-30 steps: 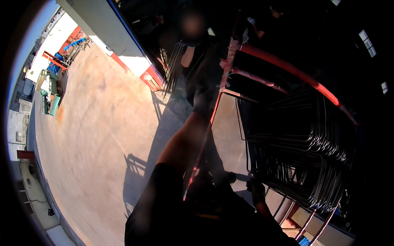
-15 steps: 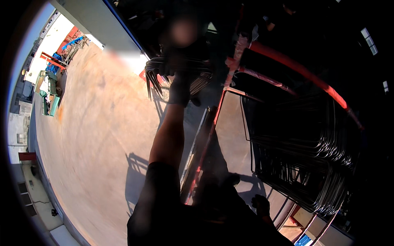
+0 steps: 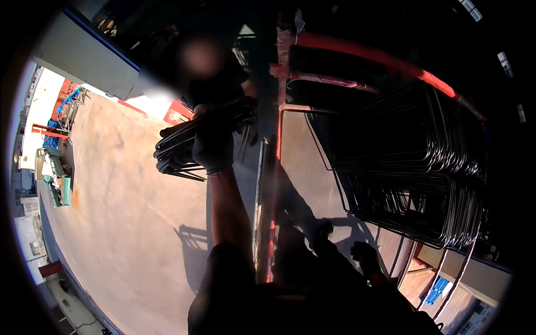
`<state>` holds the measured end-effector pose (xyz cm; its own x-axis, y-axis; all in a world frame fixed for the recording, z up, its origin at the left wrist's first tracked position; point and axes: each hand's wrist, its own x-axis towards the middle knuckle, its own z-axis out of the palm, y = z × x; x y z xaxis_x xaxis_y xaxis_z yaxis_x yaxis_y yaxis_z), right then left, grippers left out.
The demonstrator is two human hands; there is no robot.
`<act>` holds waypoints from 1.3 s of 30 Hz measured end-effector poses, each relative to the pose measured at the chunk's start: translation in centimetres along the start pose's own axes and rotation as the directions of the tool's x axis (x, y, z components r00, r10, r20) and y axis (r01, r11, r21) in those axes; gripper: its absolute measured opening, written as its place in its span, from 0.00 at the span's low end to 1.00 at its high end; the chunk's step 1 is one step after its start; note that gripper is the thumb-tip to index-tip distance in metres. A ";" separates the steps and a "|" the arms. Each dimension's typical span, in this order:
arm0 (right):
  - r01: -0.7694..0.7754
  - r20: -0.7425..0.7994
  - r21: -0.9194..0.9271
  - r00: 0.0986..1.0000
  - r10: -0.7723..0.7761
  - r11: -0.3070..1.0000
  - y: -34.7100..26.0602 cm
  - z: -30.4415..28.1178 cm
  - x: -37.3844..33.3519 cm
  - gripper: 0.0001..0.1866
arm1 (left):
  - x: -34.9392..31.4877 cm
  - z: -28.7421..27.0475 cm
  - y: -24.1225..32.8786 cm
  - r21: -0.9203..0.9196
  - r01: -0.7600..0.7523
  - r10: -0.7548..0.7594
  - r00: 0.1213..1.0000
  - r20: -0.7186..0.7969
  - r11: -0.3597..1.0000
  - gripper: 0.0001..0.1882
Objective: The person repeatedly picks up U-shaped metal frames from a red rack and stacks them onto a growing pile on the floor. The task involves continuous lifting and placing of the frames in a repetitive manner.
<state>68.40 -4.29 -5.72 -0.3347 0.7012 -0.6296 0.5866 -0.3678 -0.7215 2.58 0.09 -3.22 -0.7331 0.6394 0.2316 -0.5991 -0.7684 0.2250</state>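
Observation:
My left hand, in a dark glove, reaches forward with its fingers closed on a bundle of bent black metal rods. The bundle is held tilted in front of another person, whose hand appears to touch its far side. My right hand hangs low at the right as a dark shape, its fingers curled and nothing visible in them. To the right of both hands, many bent black wire frames are packed closely together beside a red rack.
The rack's curved red bar arches over the frames. A red-edged upright runs down toward me between my arm and the rack. Pale concrete ground spreads left, with a green cart farther off. A shoe shows below.
The bundle has swung left and tilted, with my left hand moving left on it. The other person has shifted left and lower in view. My view has turned, so the rack sits farther left.

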 end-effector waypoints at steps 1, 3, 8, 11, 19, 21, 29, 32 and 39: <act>-0.082 -0.026 0.103 0.996 0.085 0.991 -0.2 0.1 0.1 0.21 | -0.6 0.9 0.3 -0.041 -0.004 0.004 1.000 0.005 0.999 0.29; -0.078 -0.041 0.100 0.996 0.083 0.992 -1.8 0.3 0.2 0.21 | -3.3 3.1 1.1 0.048 -0.027 0.029 0.999 -0.034 0.998 0.29; 0.142 -0.055 0.146 0.989 -0.135 0.979 -9.2 1.5 1.7 0.21 | -9.0 10.5 0.7 0.270 0.011 0.021 0.993 -0.115 0.963 0.27; 0.182 0.099 0.308 0.970 -0.222 0.934 -13.1 2.1 3.9 0.28 | -11.5 12.8 2.0 0.175 0.206 -0.245 0.940 0.240 0.963 0.35; -0.472 0.510 0.801 0.860 -0.006 0.368 -14.4 3.3 0.2 0.54 | -21.0 26.8 -4.1 0.178 0.411 -0.425 0.904 0.050 0.894 0.29; -0.445 0.488 0.825 0.872 -0.041 0.348 -12.7 3.0 -2.2 0.53 | -24.7 31.0 -7.9 0.125 0.512 -0.519 0.854 0.033 0.850 0.30; -0.549 0.547 0.672 0.820 -0.167 -0.497 0.2 -2.9 -7.8 0.26 | -37.4 33.2 -21.8 -0.025 0.797 -0.794 0.598 -0.115 0.604 0.32; -0.501 0.538 0.704 0.839 -0.083 -0.504 6.0 -5.9 -7.1 0.27 | -40.2 31.5 -26.5 -0.027 0.857 -0.856 0.511 -0.080 0.514 0.31; -0.080 0.270 0.880 0.895 0.355 -0.468 9.2 -16.3 -6.5 0.26 | -44.6 30.9 -39.3 0.106 0.928 -0.883 0.371 -0.287 0.356 0.33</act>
<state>87.95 -2.26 -3.57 -0.2908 0.3317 -0.8974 -0.8967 -0.4217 0.1347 68.80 2.56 6.85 0.1641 0.9084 -0.3846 -0.8601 0.3227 0.3950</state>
